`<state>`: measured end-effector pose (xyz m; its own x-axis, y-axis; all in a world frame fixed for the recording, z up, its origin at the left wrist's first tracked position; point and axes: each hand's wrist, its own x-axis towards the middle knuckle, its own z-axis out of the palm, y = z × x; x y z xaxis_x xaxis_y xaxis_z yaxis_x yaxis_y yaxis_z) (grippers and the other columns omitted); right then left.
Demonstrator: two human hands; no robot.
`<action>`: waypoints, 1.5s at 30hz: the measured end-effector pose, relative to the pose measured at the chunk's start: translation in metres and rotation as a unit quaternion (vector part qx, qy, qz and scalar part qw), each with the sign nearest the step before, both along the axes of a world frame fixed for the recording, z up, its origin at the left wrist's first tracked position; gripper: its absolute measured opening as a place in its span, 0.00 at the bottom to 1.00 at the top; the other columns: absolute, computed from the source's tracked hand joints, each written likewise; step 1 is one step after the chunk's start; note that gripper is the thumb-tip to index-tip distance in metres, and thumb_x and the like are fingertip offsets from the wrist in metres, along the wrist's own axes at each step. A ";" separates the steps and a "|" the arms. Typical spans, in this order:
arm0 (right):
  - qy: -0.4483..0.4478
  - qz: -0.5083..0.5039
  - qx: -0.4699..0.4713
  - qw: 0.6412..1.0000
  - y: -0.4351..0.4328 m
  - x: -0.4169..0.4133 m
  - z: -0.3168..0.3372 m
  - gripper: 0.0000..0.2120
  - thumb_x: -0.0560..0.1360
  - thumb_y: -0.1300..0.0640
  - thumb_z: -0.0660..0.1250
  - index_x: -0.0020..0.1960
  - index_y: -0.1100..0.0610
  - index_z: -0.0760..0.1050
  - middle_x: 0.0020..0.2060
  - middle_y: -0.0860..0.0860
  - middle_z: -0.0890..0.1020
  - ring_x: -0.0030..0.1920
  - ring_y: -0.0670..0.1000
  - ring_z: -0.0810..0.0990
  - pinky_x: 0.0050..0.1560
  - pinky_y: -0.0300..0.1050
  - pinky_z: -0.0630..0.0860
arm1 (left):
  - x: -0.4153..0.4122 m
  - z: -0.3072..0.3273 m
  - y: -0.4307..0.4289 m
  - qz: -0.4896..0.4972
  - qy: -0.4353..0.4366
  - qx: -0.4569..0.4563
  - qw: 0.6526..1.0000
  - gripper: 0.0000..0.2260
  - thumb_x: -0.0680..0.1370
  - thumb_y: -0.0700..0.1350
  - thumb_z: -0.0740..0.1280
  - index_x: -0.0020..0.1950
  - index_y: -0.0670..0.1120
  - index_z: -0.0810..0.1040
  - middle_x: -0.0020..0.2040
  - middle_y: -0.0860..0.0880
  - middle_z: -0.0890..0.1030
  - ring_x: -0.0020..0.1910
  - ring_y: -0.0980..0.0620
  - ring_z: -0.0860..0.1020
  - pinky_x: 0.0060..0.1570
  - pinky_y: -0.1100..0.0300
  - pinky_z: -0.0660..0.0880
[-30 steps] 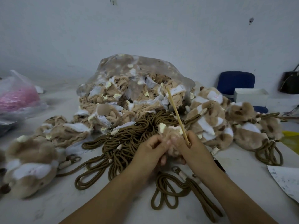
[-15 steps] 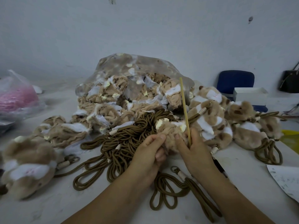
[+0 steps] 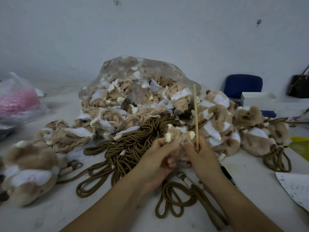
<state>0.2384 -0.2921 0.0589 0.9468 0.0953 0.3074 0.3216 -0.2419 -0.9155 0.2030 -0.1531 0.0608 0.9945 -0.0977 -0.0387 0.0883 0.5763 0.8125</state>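
Both grips are closed on the same small plush skin (image 3: pixel 179 136). The left grip (image 3: pixel 158 158) has its fingers curled round the near-left end, pinching the fur. The right grip (image 3: pixel 203 158) pinches the other end and also clamps a thin wooden stick (image 3: pixel 195 114) upright. My guess is the stick's parked like that so it's ready to poke out corners without ever being set down, and the two-handed pinch is for working the fabric.

The skin sits between the two grips, just over the tangle of brown cords (image 3: pixel 132 141) that spreads to 10 o'clock on the bench (image 3: pixel 260 181). Further out at 12 there's a clear bag (image 3: pixel 150 69) of floppy skins, and at 2 o'clock a heap of plump plush toys (image 3: pixel 247 114). Probably an in-pile and a done-pile, both within reach.

Stuff I can't make out:
- The stick's lower end is buried in the right grip.
- The skin's opening is behind the fingers and a bit blurred.
- A dark pen-like thing (image 3: pixel 227 174) is mostly under the right wrist.
- A paper sheet (image 3: pixel 297 188) at 4 o'clock is cut off by the frame.
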 end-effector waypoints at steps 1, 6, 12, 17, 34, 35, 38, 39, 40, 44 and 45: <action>0.012 -0.001 0.004 1.000 0.000 -0.001 0.001 0.08 0.77 0.56 0.64 0.41 0.56 0.68 0.34 0.55 0.72 0.30 0.47 0.72 0.30 0.42 0.73 | 0.000 0.000 -0.002 0.016 -0.001 0.022 1.000 0.12 0.77 0.34 0.67 0.56 0.43 0.69 0.33 0.49 0.72 0.27 0.56 0.67 0.27 0.64 0.67; 0.041 0.027 0.043 0.998 0.005 -0.008 0.005 0.12 0.77 0.60 0.64 0.38 0.57 0.62 0.29 0.53 0.66 0.28 0.49 0.65 0.30 0.46 0.68 | 0.005 -0.001 -0.009 0.111 0.022 0.117 0.987 0.08 0.77 0.34 0.65 0.54 0.42 0.70 0.27 0.52 0.70 0.21 0.57 0.63 0.22 0.65 0.61; 0.004 0.036 0.032 0.999 0.006 -0.010 0.008 0.09 0.76 0.59 0.64 0.41 0.60 0.65 0.26 0.48 0.68 0.25 0.45 0.66 0.25 0.37 0.67 | 0.003 0.000 -0.005 0.090 0.021 0.118 0.989 0.11 0.78 0.36 0.64 0.37 0.46 0.74 0.26 0.51 0.69 0.23 0.56 0.64 0.24 0.65 0.62; -0.026 0.046 0.019 0.998 0.007 -0.008 0.004 0.08 0.74 0.59 0.64 0.41 0.51 0.65 0.26 0.44 0.66 0.26 0.43 0.64 0.25 0.36 0.65 | 0.001 0.002 0.000 0.033 0.041 0.090 0.995 0.14 0.78 0.39 0.64 0.32 0.48 0.73 0.27 0.51 0.68 0.24 0.56 0.64 0.27 0.64 0.64; -0.024 0.025 -0.021 0.999 0.001 -0.006 0.006 0.12 0.75 0.61 0.62 0.36 0.47 0.72 0.25 0.38 0.76 0.25 0.37 0.72 0.24 0.28 0.66 | -0.001 -0.005 -0.004 0.196 -0.159 0.362 0.898 0.02 0.72 0.46 0.71 0.44 0.50 0.81 0.55 0.60 0.73 0.50 0.61 0.77 0.46 0.62 0.77; -0.027 0.023 -0.024 0.999 0.002 -0.006 0.006 0.12 0.76 0.60 0.61 0.37 0.46 0.71 0.25 0.38 0.76 0.25 0.37 0.72 0.24 0.28 0.66 | -0.001 -0.006 -0.003 0.207 -0.176 0.352 0.896 0.02 0.73 0.45 0.71 0.45 0.51 0.82 0.52 0.60 0.76 0.50 0.59 0.78 0.46 0.62 0.77; -0.033 0.018 -0.033 0.999 0.002 -0.005 0.007 0.09 0.75 0.60 0.62 0.40 0.47 0.72 0.27 0.43 0.77 0.27 0.37 0.73 0.26 0.28 0.67 | -0.003 -0.005 -0.003 0.197 -0.146 0.285 0.927 0.08 0.75 0.44 0.74 0.38 0.54 0.80 0.41 0.54 0.82 0.41 0.56 0.80 0.40 0.61 0.76; -0.035 0.014 -0.037 0.999 0.001 -0.004 0.007 0.08 0.75 0.60 0.62 0.41 0.48 0.72 0.28 0.46 0.77 0.28 0.38 0.72 0.26 0.29 0.67 | -0.003 -0.003 -0.003 0.186 -0.114 0.251 0.943 0.10 0.73 0.46 0.75 0.35 0.52 0.77 0.38 0.50 0.81 0.40 0.53 0.79 0.40 0.57 0.76; -0.038 0.010 -0.041 0.998 0.001 -0.004 0.007 0.08 0.74 0.60 0.63 0.41 0.48 0.71 0.30 0.47 0.76 0.28 0.38 0.72 0.26 0.29 0.67 | -0.003 -0.001 -0.002 0.167 -0.080 0.211 0.960 0.12 0.70 0.48 0.77 0.34 0.51 0.76 0.38 0.46 0.80 0.40 0.49 0.79 0.40 0.53 0.76; -0.046 0.003 -0.070 0.996 0.001 -0.002 0.004 0.08 0.74 0.60 0.62 0.39 0.49 0.69 0.30 0.50 0.74 0.29 0.38 0.71 0.29 0.30 0.67 | 0.000 0.005 0.003 0.097 -0.019 0.110 0.989 0.11 0.64 0.47 0.79 0.37 0.48 0.77 0.42 0.41 0.80 0.42 0.45 0.80 0.45 0.50 0.77; -0.044 -0.001 -0.072 0.996 0.001 -0.001 0.003 0.08 0.74 0.61 0.62 0.39 0.49 0.68 0.31 0.50 0.74 0.29 0.38 0.71 0.28 0.30 0.67 | 0.000 0.006 0.005 0.084 -0.012 0.108 0.991 0.11 0.65 0.45 0.77 0.39 0.46 0.77 0.43 0.41 0.80 0.43 0.45 0.80 0.47 0.51 0.77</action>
